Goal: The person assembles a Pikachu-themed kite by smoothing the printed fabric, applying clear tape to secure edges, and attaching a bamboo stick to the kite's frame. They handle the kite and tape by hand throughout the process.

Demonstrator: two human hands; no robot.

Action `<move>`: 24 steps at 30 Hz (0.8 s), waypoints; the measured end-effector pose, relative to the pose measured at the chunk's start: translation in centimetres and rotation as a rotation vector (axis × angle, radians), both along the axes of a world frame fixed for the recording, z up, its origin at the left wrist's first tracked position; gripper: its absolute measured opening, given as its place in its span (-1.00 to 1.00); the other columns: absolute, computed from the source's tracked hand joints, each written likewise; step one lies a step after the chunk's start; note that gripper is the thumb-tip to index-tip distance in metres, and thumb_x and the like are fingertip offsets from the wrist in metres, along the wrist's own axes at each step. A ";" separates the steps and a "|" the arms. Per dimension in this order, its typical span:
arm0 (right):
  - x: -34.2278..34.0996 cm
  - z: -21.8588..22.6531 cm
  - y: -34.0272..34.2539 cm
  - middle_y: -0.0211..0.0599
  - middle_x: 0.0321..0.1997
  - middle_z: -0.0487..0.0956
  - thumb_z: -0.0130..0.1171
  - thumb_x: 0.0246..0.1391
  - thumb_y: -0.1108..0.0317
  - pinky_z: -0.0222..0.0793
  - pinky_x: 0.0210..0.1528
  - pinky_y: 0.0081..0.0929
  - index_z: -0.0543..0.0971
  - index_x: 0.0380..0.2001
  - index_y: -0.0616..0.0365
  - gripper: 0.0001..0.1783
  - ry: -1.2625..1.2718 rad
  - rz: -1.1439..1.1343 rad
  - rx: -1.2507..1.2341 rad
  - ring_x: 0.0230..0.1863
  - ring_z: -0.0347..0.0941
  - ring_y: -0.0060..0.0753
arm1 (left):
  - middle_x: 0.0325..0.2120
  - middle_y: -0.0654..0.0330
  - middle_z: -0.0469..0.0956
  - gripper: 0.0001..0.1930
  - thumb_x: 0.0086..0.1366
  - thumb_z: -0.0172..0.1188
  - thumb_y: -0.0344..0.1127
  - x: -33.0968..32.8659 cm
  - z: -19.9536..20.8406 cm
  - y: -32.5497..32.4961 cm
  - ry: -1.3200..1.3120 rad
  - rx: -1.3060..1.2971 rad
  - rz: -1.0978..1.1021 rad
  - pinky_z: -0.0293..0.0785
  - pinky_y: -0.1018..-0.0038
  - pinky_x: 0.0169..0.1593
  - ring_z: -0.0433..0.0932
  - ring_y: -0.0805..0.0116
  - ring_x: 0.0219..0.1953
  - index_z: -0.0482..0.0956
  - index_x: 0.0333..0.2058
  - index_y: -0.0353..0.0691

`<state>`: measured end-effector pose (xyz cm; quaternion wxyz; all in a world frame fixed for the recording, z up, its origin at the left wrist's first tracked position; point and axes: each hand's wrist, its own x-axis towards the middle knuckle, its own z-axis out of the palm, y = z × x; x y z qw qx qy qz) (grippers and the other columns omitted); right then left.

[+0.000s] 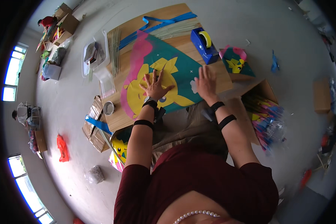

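A triangular kite sail (183, 61), teal and pink with a yellow cartoon figure, lies spread over the wooden table (222, 76). My left hand (155, 89) presses flat on the yellow figure, fingers spread wide. Close to the sail's right edge, my right hand (206, 83) rests with its fingers stretched out, beside a pale cloud-shaped patch (193, 86). Neither hand grips anything. Up and to the right of the right hand stands a blue tape dispenser (210, 55) with a yellow roll (205, 39).
Thin sticks (115, 50) and blue strips (184, 16) lie along the table's back and left. A tape roll (108, 108) sits at the left edge, near a clear plastic bin (108, 48). Right of the table, a cardboard box (270, 91) holds bright packed pieces.
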<state>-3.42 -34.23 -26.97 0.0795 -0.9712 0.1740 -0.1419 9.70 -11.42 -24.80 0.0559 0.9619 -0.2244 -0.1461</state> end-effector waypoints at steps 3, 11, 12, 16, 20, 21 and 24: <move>0.8 -0.5 4.0 -0.11 0.57 0.11 -0.04 0.41 0.05 -0.30 0.57 0.15 0.19 0.46 0.09 -0.33 -0.003 0.271 0.026 0.60 -0.08 -0.08 | 0.56 0.32 -0.18 0.12 0.03 0.20 0.60 -0.1 0.3 -0.6 -0.005 -0.008 -0.015 -0.34 -0.65 0.30 -0.34 -0.20 0.56 -0.10 0.50 0.50; 0.8 -3.1 5.3 -0.25 0.61 0.06 -0.14 0.41 -0.13 -0.37 0.60 0.09 0.17 0.51 -0.20 -0.31 0.024 0.184 -0.001 0.62 -0.16 -0.11 | 0.56 0.30 -0.18 0.12 0.02 0.21 0.59 -0.3 0.2 -0.3 -0.020 -0.008 -0.017 -0.32 -0.65 0.29 -0.33 -0.21 0.55 -0.09 0.50 0.48; 0.7 -3.1 5.4 -0.25 0.61 0.06 -0.14 0.41 -0.14 -0.38 0.60 0.09 0.17 0.51 -0.20 -0.31 0.030 0.190 0.012 0.63 -0.16 -0.11 | 0.56 0.30 -0.18 0.13 0.02 0.22 0.59 -0.3 0.0 -0.1 -0.021 -0.009 -0.014 -0.32 -0.65 0.30 -0.33 -0.20 0.56 -0.07 0.50 0.46; 0.5 -3.1 5.0 -0.26 0.62 0.04 -0.12 0.39 -0.15 -0.39 0.60 0.09 0.16 0.51 -0.19 -0.29 0.044 0.192 0.029 0.63 -0.18 -0.10 | 0.56 0.29 -0.21 0.15 0.00 0.23 0.60 0.0 -0.5 0.4 -0.034 0.004 -0.025 -0.32 -0.60 0.33 -0.35 -0.13 0.57 -0.02 0.50 0.36; 0.8 -3.1 5.0 -0.27 0.63 0.01 -0.08 0.36 -0.17 -0.40 0.60 0.09 0.14 0.52 -0.21 -0.25 0.067 0.198 0.038 0.63 -0.20 -0.10 | 0.56 0.23 -0.19 0.21 -0.02 0.31 0.56 0.6 -0.4 2.5 -0.031 -0.030 -0.074 -0.30 -0.57 0.34 -0.35 -0.10 0.57 -0.04 0.51 0.26; 0.8 -3.0 4.8 -0.28 0.63 0.00 -0.07 0.35 -0.18 -0.40 0.60 0.09 0.13 0.52 -0.22 -0.24 0.086 0.201 0.046 0.63 -0.20 -0.11 | 0.56 0.22 -0.19 0.22 -0.04 0.32 0.55 1.0 -0.6 3.0 -0.027 -0.045 -0.094 -0.30 -0.56 0.35 -0.34 -0.08 0.57 -0.03 0.51 0.26; 1.0 -2.8 4.3 -0.30 0.64 -0.03 -0.04 0.32 -0.22 -0.40 0.60 0.10 0.09 0.53 -0.26 -0.19 0.154 0.230 0.066 0.64 -0.23 -0.12 | 0.56 0.22 -0.17 0.25 -0.10 0.37 0.54 2.3 -1.2 5.4 -0.043 -0.077 -0.146 -0.31 -0.54 0.36 -0.31 -0.04 0.58 0.00 0.51 0.27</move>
